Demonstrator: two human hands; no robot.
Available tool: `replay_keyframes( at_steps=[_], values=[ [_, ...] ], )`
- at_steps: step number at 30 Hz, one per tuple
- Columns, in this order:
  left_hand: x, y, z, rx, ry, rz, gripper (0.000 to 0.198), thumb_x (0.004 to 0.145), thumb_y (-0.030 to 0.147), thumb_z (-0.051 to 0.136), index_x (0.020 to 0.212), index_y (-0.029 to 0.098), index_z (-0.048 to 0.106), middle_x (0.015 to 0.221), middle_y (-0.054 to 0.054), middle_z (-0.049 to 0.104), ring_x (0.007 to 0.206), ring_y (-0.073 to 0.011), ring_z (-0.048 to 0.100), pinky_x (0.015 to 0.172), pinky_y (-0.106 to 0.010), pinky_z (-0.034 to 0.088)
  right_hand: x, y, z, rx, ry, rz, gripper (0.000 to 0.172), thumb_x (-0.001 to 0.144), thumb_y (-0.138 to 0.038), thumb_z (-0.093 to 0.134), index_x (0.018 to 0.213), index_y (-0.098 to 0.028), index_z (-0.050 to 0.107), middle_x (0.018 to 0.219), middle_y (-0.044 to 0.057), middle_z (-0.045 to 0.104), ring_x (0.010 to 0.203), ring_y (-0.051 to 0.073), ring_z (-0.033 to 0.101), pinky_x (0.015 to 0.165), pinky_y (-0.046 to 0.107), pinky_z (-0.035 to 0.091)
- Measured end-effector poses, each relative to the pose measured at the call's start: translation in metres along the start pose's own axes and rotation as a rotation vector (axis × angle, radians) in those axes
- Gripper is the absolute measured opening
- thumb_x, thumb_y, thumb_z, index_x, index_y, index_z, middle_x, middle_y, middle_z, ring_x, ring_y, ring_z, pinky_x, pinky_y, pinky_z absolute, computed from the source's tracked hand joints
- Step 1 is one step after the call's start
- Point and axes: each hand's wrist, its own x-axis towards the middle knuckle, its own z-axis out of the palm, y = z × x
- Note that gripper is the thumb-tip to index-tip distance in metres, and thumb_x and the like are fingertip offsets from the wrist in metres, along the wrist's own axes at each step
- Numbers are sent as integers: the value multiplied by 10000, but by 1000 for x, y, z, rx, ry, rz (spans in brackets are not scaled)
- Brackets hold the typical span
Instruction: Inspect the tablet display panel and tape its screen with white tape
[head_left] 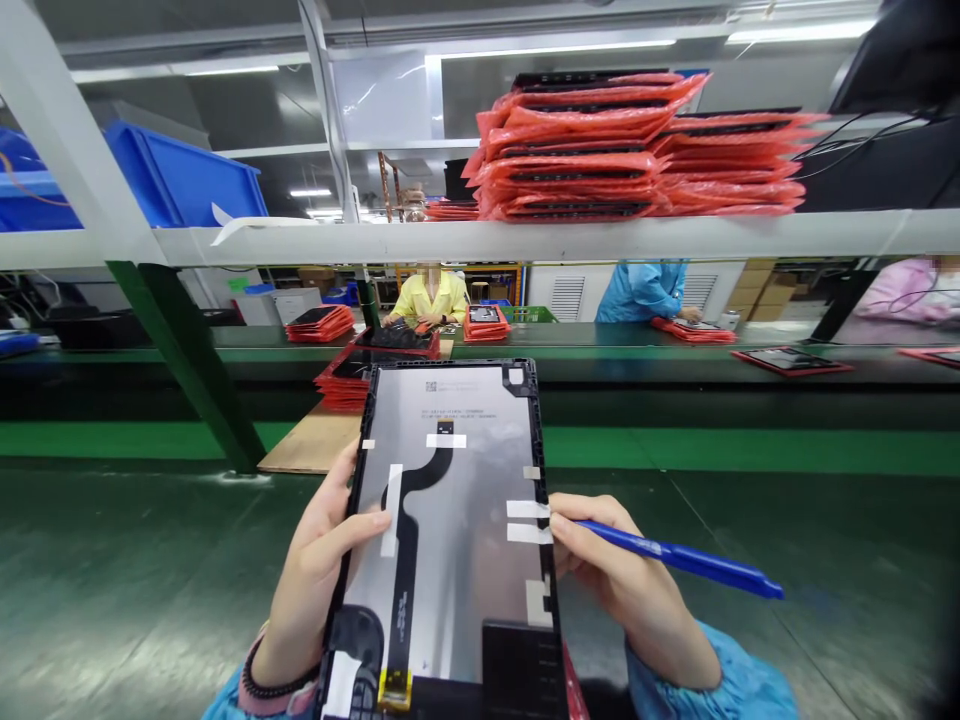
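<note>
Left grip: my left hand (313, 550) is closed on the left edge of the panel (472, 540), thumb reaching onto a long white strip (391, 535).
Right grip: my right hand (634, 590) has a blue pen (690, 558) held between its fingers, its fingertips at the panel's right edge beside two short white strips (527, 509).
Panel: tilted up in front of me, over the near bench (750, 500), grey back facing me.
Ribbon cable: a black ribbon cable (405, 590) bends down the panel's back to yellow tape (395, 690) at the near end.
Beyond the panel: a red-wrapped stack (341, 388), on the left.
Shelf: the white shelf (375, 243) carries red-wrapped bundles (570, 150) on the right, a blue bin (191, 180) on the left.
Far side: a person in yellow (435, 297); a person in blue (637, 290) farther right.
</note>
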Motion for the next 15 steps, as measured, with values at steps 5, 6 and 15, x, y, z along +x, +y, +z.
replay_keyframes(
  at_steps=[5, 6, 15],
  values=[
    [0, -3, -1, -4, 12, -25, 725, 665, 172, 734, 1343, 243, 488, 1070, -48, 718, 933, -238, 687, 724, -236, 558, 2, 2, 4, 17, 21, -51, 345, 761, -466, 676, 573, -177, 654, 544, 15, 590, 482, 131, 519, 503, 253, 469],
    [0, -3, -1, -1, 15, -17, 738, 666, 175, 736, 1354, 247, 478, 1077, -47, 716, 941, -238, 685, 737, -239, 557, 1, 4, 3, -39, 90, -97, 317, 756, -453, 687, 596, -182, 657, 586, 16, 603, 511, 133, 524, 521, 251, 470],
    [1, -4, -2, 35, 11, 1, 769, 662, 198, 740, 1374, 233, 453, 1097, -60, 710, 966, -258, 678, 732, -249, 561, 7, 5, -4, -62, -40, -78, 352, 866, -401, 600, 611, -173, 682, 531, 2, 602, 510, 138, 559, 522, 234, 462]
  ],
)
